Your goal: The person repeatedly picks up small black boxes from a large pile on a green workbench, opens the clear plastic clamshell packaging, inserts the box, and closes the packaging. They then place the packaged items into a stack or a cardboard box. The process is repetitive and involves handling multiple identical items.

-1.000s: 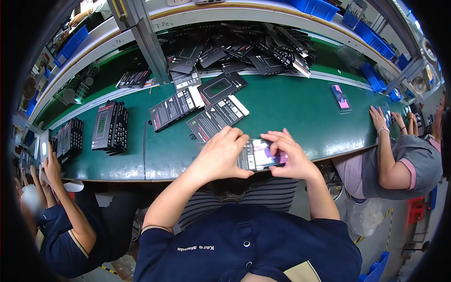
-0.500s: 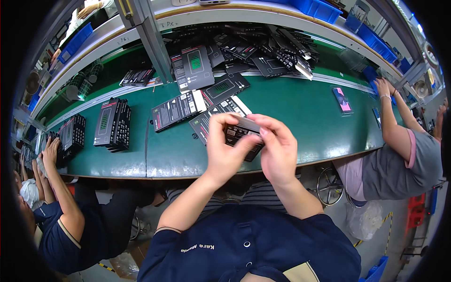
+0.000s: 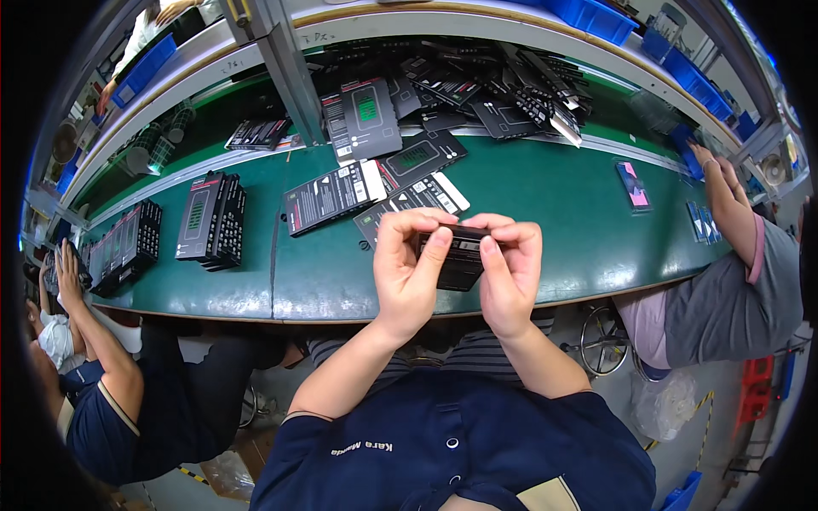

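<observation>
A dark, flat cardboard box [image 3: 461, 271] is held between my two hands above the near edge of the green table. My left hand [image 3: 407, 271] pinches its upper left end, thumb on the near side and fingers behind. At the upper right corner my right hand [image 3: 511, 277] grips in the same manner. Both thumbs lie close to the box's top edge. Just beyond my fingers, a printed box [image 3: 394, 213] with a white flap lies on the table. Another box [image 3: 328, 201] with a raised white flap rests to its left.
Beneath the shelf [image 3: 477, 36] is a heap of black boxes [image 3: 452, 81]. Upright box stacks [image 3: 209, 220] stand at the left. Co-workers' arms [image 3: 728, 204] reach in from both sides. A pink-and-blue pack [image 3: 633, 185] lies on the right of the green table [image 3: 562, 213].
My left thumb has moved up to the box's top edge. The light grey edge at its top no longer shows; a dark edge is there instead. The left co-worker's hand has lifted off the stacks.
</observation>
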`<state>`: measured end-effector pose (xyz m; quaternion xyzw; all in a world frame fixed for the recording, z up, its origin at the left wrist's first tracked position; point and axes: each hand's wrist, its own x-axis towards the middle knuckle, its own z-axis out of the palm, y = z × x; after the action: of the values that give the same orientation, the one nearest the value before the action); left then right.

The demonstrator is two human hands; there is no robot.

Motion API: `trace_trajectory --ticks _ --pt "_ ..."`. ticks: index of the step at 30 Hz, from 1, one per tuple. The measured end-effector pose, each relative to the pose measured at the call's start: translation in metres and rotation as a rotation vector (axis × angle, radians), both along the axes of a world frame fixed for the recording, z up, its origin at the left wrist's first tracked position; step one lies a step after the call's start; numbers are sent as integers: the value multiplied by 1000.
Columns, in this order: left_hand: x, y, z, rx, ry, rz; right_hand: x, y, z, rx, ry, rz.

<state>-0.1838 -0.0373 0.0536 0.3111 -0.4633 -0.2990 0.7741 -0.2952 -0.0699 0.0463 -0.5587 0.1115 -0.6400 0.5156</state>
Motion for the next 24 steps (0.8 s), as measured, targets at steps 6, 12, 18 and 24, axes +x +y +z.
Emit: trace_trajectory --ticks 6,12,18,24 --pt "29 13 -5 24 -582 413 0 1 -40 -257 299 -383" --pt "80 59 16 462 29 -69 19 13 -4 -839 662 -119" --pt "283 80 31 372 -359 754 22 -20 -22 -565 1307 -381" --pt "299 75 23 579 -1324 1554 -1 -16 -26 -554 1133 -354"
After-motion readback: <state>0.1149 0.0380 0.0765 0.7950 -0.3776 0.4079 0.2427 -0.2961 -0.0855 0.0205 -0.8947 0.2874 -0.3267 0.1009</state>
